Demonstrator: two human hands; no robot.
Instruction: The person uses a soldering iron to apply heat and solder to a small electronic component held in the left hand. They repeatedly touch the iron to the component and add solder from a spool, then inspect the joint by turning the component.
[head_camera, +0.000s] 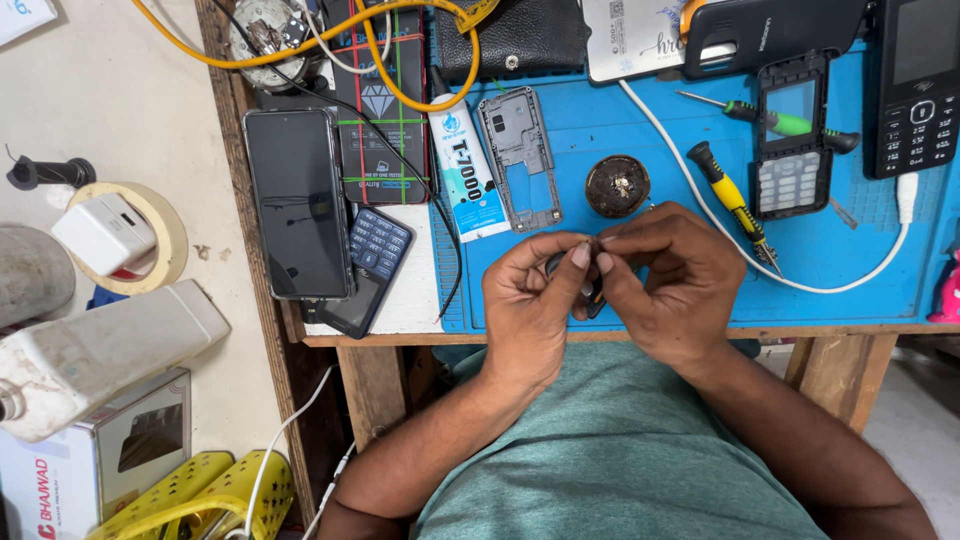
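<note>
My left hand (530, 300) and my right hand (670, 275) meet over the near edge of the blue work mat (640, 130). Between their fingertips they pinch a small dark part (592, 290), mostly hidden by the fingers. Just beyond the hands lies a round dark tin (617, 186). A grey phone frame (519, 158) and a white glue tube (466, 170) lie on the mat to the left of it.
A yellow-handled screwdriver (732, 200), a green one (785, 124), an opened keypad phone (793, 140) and a black keypad phone (918, 85) lie to the right. A white cable (700, 205) crosses the mat. A smartphone (297, 200) and tape roll (140, 235) sit left.
</note>
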